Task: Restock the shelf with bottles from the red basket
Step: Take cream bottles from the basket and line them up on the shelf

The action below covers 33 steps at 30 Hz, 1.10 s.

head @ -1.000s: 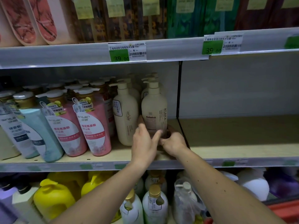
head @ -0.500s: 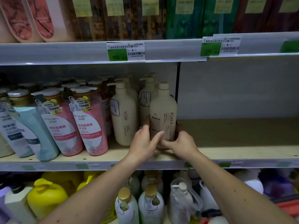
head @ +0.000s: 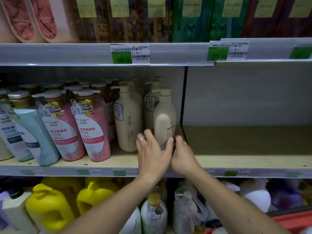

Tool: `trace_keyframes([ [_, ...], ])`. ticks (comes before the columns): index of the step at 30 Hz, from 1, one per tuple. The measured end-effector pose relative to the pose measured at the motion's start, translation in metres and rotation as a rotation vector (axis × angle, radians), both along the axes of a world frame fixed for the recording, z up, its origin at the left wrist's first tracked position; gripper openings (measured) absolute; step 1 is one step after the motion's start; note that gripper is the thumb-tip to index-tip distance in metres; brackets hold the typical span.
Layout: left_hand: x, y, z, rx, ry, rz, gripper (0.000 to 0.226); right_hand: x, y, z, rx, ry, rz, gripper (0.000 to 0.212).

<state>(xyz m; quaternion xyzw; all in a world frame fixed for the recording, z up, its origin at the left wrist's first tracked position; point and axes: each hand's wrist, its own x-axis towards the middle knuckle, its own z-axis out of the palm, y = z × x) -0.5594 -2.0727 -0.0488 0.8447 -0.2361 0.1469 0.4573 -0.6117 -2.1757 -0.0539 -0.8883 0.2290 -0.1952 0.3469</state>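
Both hands hide the blurred cream bottle's base.

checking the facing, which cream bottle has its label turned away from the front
The cream bottle held between both hands, rightmost by the divider. Its label faces right; the cream bottle left of it shows its label frontward.

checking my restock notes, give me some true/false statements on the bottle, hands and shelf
1. Both hands hold the cream bottle low on its body. True: left hand, right hand.
2. The bottle lies on its side. False: it stands upright.
3. The shelf right of the divider is full. False: no bottles stand there.
4. Pink bottles stand left of the cream ones. True.
5. The left hand wears a ring. True.
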Motion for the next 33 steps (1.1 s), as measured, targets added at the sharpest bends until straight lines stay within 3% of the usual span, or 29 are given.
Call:
trace_keyframes([
  [2, -0.007, 0.005, -0.003, -0.051, -0.009, -0.057, 0.05, 0.002, 0.003, 0.002, 0.032, -0.016, -0.041, 0.033],
  [6, -0.005, 0.016, -0.005, -0.072, 0.02, -0.141, 0.047, 0.004, 0.0, 0.009, 0.083, -0.032, -0.083, 0.059],
  [8, 0.005, 0.02, -0.005, -0.073, -0.001, -0.113, 0.044, 0.004, -0.003, 0.012, 0.095, -0.063, -0.044, 0.061],
  [13, 0.019, 0.023, -0.011, -0.064, 0.071, -0.174, 0.068, 0.009, -0.012, 0.011, 0.151, 0.009, -0.003, 0.054],
  [19, 0.025, 0.023, -0.021, -0.128, -0.003, -0.011, 0.061, 0.017, -0.012, 0.004, 0.238, -0.072, 0.11, 0.051],
  [24, 0.016, 0.009, -0.029, -0.207, 0.01, 0.062, 0.058, 0.025, -0.017, 0.009, 0.116, 0.055, -0.033, 0.049],
  [27, 0.013, 0.0, -0.031, -0.22, -0.053, 0.124, 0.056, 0.031, -0.015, 0.005, 0.1, 0.075, 0.021, 0.046],
  [31, 0.013, -0.004, -0.027, -0.196, -0.042, 0.166, 0.055, 0.038, -0.013, -0.002, 0.176, 0.062, 0.015, 0.031],
  [33, 0.013, -0.005, -0.025, -0.227, -0.013, 0.156, 0.055, 0.04, -0.011, -0.003, 0.332, 0.021, -0.01, 0.032],
])
